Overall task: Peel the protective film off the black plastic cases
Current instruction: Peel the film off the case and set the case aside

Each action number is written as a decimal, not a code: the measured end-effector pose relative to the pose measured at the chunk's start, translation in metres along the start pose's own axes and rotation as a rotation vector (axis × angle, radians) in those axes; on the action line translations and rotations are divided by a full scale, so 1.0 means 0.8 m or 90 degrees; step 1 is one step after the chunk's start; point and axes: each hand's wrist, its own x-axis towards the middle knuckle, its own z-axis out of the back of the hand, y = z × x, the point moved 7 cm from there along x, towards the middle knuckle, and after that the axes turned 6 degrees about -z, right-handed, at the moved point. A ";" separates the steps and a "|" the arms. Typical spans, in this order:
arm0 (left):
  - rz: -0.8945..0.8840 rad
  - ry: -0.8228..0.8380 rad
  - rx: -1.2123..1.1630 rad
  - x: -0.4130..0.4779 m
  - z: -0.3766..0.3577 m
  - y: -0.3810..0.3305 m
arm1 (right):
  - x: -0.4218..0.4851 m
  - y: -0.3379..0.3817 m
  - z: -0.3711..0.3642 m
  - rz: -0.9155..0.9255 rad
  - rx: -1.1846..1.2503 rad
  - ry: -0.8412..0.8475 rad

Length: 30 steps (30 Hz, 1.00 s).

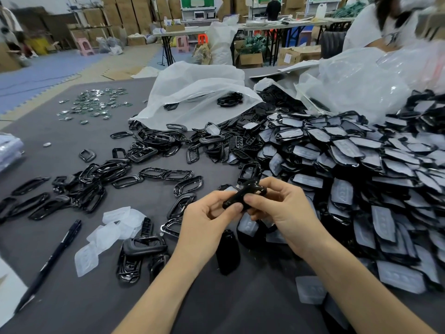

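**While the left hand and right hand pinch one black case**

Where the two hands meet, just above the near middle of the worktop, the black case is held tilted, its glossy curved side up. The left hand grips its lower end with the thumb on top and the fingers curled beneath. The right hand holds the upper end, its thumb pressed beside the left thumb and its fingers bent round the far edge. Whether any film remains on this case cannot be told.

Directly below the hands lie a few more cases, one with pale film facing up. To the right rises a big heap of cases, most showing grey-white film. Left of the hands, several peeled films lie crumpled together on the dark cloth, with a black pen slanting beside them. Black frames are scattered further left and back. Behind them an open white bag spills more black parts, and small shiny pieces are spread at the far left. A person in white sits across the worktop at the upper right.
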 end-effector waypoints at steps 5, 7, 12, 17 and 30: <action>0.012 -0.003 0.031 0.003 0.005 0.007 | 0.002 -0.006 -0.003 -0.037 -0.006 0.035; 0.013 0.006 0.025 0.003 0.003 0.007 | 0.003 -0.005 -0.003 -0.037 -0.001 0.036; 0.023 0.033 0.020 0.000 -0.002 0.006 | 0.004 0.012 0.006 0.063 -0.142 -0.012; 0.091 -0.026 -0.141 0.001 0.005 0.018 | 0.008 0.006 0.008 0.038 -0.135 -0.009; 0.127 -0.005 -0.063 0.000 0.007 0.023 | 0.007 0.002 0.005 0.081 -0.294 -0.008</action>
